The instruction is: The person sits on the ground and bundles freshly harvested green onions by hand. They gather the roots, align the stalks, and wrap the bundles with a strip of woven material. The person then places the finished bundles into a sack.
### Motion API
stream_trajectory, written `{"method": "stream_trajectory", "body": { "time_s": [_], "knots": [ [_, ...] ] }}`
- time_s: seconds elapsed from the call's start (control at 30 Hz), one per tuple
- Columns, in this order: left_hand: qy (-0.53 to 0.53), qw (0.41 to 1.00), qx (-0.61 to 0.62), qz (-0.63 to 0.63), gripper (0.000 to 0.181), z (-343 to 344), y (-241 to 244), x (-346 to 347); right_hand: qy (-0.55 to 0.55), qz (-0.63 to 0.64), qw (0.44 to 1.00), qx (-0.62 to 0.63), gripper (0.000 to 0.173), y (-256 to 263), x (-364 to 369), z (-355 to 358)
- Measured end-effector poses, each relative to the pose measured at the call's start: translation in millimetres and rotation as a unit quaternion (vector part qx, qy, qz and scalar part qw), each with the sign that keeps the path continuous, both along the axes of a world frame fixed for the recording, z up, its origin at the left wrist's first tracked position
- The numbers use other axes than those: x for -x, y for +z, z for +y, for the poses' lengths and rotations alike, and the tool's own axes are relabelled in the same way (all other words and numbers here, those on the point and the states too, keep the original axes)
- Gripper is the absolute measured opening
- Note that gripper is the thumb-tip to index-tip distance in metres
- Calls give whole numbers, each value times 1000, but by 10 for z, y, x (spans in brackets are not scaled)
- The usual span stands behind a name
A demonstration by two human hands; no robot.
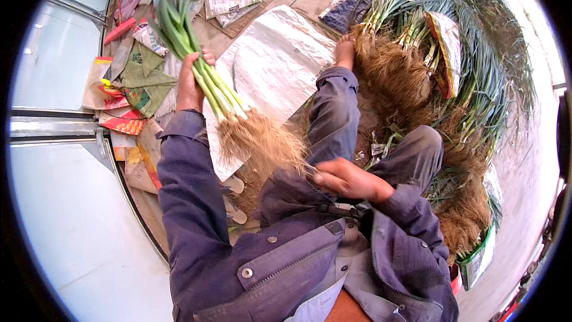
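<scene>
My left hand (193,78) is closed around the stems of a bunch of green onions (214,87), whose green tops point to the upper left. Their long brown roots (263,141) hang toward my lap. At the root tips is my right hand (344,180), its fingers closed and pinching some root strands; motion blur hides the exact grip. A white woven sheet (281,53) lies on the ground beneath and beyond the bunch.
A big heap of green onions (482,71) with matted roots curves along my right side. Folded woven sacks (145,76) are piled at the left beside pale metal panels (53,62). A dark blue sack (351,2) lies beyond my bare foot. Slippers (234,199) rest near my lap.
</scene>
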State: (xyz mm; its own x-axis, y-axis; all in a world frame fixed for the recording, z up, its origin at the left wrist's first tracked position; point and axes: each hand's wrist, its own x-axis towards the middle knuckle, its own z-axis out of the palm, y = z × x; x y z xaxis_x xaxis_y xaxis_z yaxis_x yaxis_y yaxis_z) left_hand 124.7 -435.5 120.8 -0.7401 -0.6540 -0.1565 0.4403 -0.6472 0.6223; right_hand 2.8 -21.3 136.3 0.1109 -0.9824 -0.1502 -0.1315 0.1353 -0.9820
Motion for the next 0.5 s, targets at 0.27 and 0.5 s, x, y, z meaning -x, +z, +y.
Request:
{"method": "stream_trajectory", "body": {
  "time_s": [0.27,0.5],
  "knots": [
    [107,981,-11,-162,25,-628,-604,-628,-767,-77,634,64,26,312,777,2348],
    [191,939,54,-281,21,-702,-1611,-951,-405,665,573,-257,53,-1611,1129,4968]
  ]
}}
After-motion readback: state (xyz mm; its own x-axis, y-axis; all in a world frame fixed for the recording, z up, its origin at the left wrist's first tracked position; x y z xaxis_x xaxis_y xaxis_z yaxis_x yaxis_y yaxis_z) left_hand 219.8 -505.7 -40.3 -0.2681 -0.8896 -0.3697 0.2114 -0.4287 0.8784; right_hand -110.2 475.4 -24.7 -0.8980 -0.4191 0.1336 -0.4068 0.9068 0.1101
